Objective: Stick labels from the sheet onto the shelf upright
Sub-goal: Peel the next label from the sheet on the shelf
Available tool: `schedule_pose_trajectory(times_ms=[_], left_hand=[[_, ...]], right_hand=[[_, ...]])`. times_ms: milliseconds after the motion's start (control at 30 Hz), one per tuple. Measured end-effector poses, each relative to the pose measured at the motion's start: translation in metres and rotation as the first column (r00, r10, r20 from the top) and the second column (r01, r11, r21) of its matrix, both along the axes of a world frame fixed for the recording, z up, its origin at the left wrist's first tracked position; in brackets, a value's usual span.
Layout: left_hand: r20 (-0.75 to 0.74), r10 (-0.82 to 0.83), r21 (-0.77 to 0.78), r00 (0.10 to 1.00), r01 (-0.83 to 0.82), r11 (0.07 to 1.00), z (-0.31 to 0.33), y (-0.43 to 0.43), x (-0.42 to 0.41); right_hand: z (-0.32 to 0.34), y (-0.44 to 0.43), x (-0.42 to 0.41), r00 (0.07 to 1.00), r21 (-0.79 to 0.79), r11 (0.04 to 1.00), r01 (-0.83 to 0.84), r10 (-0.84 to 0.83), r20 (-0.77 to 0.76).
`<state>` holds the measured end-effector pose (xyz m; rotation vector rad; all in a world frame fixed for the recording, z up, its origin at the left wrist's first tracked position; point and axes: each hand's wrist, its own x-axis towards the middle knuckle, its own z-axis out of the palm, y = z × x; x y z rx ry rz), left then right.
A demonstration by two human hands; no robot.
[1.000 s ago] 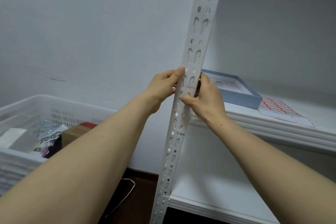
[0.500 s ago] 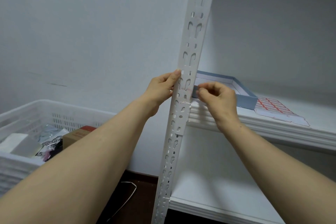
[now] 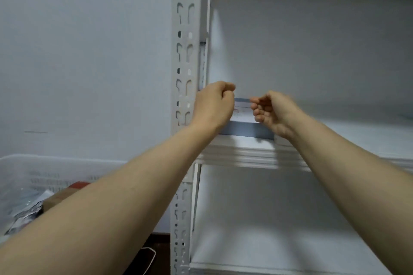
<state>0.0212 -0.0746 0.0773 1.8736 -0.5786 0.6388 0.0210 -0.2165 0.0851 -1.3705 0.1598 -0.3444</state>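
Your left hand (image 3: 214,105) is raised at the right edge of the shelf upright (image 3: 185,51), fingers curled into the palm. Your right hand (image 3: 272,111) is near it but apart, fingers loosely curled, and both are in front of the blue box (image 3: 245,129) on the shelf board (image 3: 245,158). The upright stands vertical at the board's left corner; blur means I cannot tell whether either hand pinches anything.

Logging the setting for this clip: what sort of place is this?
Probably a storeroom or stock area. A white slotted steel shelf upright carries plain white shelf boards, a shallow blue box sits on one board, and a white plastic crate of packaged goods stands to the left.
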Motion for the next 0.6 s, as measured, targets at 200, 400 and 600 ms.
schedule_pose_trajectory(times_ms=[200, 400, 600], left_hand=[[-0.186, 0.016, 0.047, 0.982, -0.007, 0.999, 0.009, -0.022, 0.026], [-0.254, -0.015, 0.012, 0.967, 0.019, 1.000, 0.012, -0.029, 0.040], [-0.301, -0.030, 0.054, 0.953, 0.049, 0.997, 0.011, -0.031, 0.044]], right_hand=[[0.009, -0.030, 0.016, 0.999, -0.118, 0.993, -0.015, 0.010, -0.040], [0.005, -0.037, 0.029, 0.988, -0.654, 0.742, 0.151, -0.131, 0.079], [0.000, -0.029, 0.040, 0.970, -0.797, 0.555, 0.238, -0.171, 0.171]])
